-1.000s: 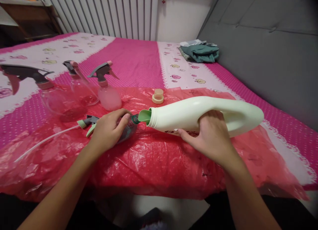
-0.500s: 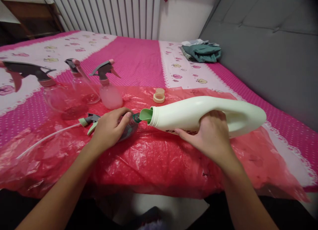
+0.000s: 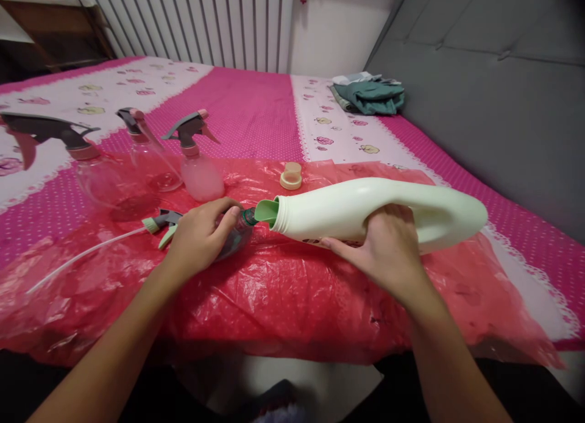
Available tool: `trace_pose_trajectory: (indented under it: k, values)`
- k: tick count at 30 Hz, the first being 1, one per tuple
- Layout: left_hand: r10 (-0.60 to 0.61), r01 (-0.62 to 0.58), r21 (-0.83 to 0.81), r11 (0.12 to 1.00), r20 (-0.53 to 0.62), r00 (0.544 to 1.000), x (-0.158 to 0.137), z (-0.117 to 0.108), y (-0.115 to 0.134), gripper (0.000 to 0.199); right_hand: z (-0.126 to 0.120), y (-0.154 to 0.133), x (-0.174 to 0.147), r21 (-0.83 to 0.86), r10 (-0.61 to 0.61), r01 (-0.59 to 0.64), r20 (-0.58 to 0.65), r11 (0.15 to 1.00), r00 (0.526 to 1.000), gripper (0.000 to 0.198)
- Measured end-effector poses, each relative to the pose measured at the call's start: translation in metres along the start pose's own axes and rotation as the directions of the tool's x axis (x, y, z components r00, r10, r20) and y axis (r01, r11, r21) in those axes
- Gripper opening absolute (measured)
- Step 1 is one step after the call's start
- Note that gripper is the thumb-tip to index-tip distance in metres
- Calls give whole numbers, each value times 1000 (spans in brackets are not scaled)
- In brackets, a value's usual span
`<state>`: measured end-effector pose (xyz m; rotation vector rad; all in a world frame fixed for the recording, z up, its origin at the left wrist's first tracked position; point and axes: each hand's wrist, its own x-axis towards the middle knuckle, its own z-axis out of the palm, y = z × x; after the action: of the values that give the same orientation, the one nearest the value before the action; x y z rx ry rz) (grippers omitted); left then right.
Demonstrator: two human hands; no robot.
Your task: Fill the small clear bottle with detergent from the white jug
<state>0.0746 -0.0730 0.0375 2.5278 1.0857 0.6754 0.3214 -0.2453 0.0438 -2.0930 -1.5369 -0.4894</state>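
My right hand (image 3: 390, 249) grips the handle of a pale green detergent jug (image 3: 342, 206), which lies almost level with its mouth to the left. A green pouring spout (image 3: 267, 211) in that mouth meets the neck of a clear, dark-tinted spray bottle (image 3: 235, 237). My left hand (image 3: 203, 231) is wrapped round this tilted bottle and hides much of it. Whether liquid is flowing I cannot make out. Beside my left hand lies a detached grey and green trigger sprayer head (image 3: 164, 223) with a long white tube (image 3: 86, 257).
A translucent red plastic sheet (image 3: 292, 307) covers the bed's near edge. Three spray bottles with grey and pink heads stand at left, one holding cloudy liquid (image 3: 202, 178). Behind the jug sits a cream cap (image 3: 291, 175). Folded clothes (image 3: 370, 94) lie near the grey headboard (image 3: 493, 106).
The whole view has shifted very slightly. Both hands, the jug and the bottle keep the same positions relative to each other.
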Motion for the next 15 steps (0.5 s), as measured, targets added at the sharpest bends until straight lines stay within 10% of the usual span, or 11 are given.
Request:
trace_pose_trajectory:
  k: [15]
  values:
    - [-3, 3, 1, 1000, 3, 1000, 1, 0, 1, 50, 1, -3, 1, -37, 12, -13, -18, 999, 1000, 65]
